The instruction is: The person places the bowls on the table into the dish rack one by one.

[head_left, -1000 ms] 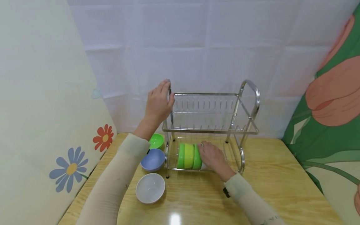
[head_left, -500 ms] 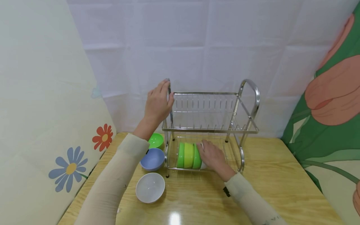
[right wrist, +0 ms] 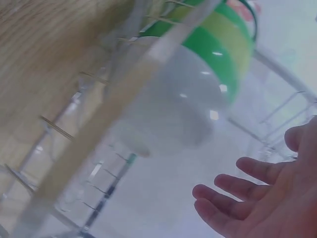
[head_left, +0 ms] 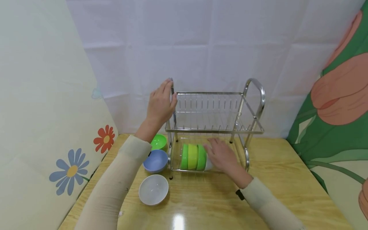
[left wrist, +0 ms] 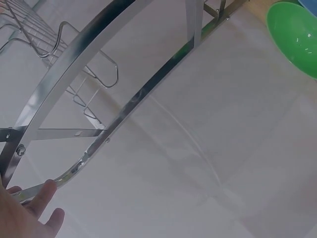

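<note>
My left hand (head_left: pixel 160 105) holds the left handle of a two-tier metal dish rack (head_left: pixel 214 131), its fingers at the bar in the left wrist view. On the lower tier, several bowls stand on edge in a row: green (head_left: pixel 184 157), yellow (head_left: pixel 193 157), green (head_left: pixel 202 157) and a white bowl (right wrist: pixel 163 99) at the right end. Next to that white bowl is my right hand (head_left: pixel 222 155), with fingers spread and nothing in them. The right wrist view shows a gap between its fingertips and the bowl.
Left of the rack, a green bowl (head_left: pixel 159 142), a blue bowl (head_left: pixel 155 161) and a white bowl (head_left: pixel 153 189) sit upright on the wooden table (head_left: pixel 207 204). The rack's upper tier overhangs the lower bowls. A white cloth backdrop (head_left: pixel 201 48) hangs behind.
My right hand has let go of the white bowl at the end of the row and drawn slightly away to the right. The left hand stays on the rack's handle.
</note>
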`<state>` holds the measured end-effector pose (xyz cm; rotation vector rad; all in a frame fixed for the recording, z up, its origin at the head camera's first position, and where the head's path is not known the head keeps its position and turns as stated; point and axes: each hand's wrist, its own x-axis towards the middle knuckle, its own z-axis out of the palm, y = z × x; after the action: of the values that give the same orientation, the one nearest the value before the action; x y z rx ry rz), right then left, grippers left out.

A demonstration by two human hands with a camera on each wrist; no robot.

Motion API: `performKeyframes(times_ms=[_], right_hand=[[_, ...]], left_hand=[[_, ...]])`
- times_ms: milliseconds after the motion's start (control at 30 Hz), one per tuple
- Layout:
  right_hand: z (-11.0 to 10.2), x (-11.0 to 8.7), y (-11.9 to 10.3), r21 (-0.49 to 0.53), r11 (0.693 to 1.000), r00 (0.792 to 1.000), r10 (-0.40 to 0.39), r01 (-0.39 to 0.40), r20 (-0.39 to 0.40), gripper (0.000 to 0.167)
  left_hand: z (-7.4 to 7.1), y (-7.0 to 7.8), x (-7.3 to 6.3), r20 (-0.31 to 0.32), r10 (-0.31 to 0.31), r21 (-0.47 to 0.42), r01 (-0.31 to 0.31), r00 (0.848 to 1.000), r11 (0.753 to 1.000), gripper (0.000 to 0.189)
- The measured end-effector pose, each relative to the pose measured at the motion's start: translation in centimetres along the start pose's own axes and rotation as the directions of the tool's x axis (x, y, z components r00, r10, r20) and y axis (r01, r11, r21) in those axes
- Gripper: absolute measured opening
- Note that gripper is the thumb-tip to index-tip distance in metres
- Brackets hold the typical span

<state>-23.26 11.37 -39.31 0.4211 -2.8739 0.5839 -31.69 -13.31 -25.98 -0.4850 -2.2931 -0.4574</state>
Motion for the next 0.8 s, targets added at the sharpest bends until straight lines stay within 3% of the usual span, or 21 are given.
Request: performKeyframes(times_ms=[333, 467, 567, 700, 800], right_hand=[[-4.4, -2.8, -2.0, 0.019, 0.992, 0.991, -0.127, 0.128, -0.043, 0.056], [-6.8, -4.2, -2.8, 0.041, 0.976, 0.972, -0.207, 0.212, -0.113, 0.046], [-8.4, -4.9, -3.2, 0.040, 0.954, 0.936, -0.283, 0.297, -0.208, 0.039], [-10.4, -5.4, -3.5, -0.007, 0.919, 0.864, -0.372, 0.393, -0.339, 0.032], [-12.0, -5.3, -3.4, -0.054, 0.905, 0.819, -0.406, 0.422, -0.405, 0.030]], left_hand=[[0.1, 0.0, -0.2, 0.024, 0.001, -0.001, 0.000, 1.000, 1.000, 0.053], [0.2, 0.0, -0.3, 0.038, -0.003, -0.002, 0.003, 0.999, 1.000, 0.054], [0.1, 0.0, -0.4, 0.044, -0.006, -0.002, 0.006, 0.999, 1.000, 0.054], [0.0, 0.0, -0.5, 0.055, -0.010, -0.009, 0.011, 0.998, 1.000, 0.055], [-0.1, 0.0, -0.6, 0.077, -0.017, -0.014, 0.018, 0.997, 1.000, 0.055]])
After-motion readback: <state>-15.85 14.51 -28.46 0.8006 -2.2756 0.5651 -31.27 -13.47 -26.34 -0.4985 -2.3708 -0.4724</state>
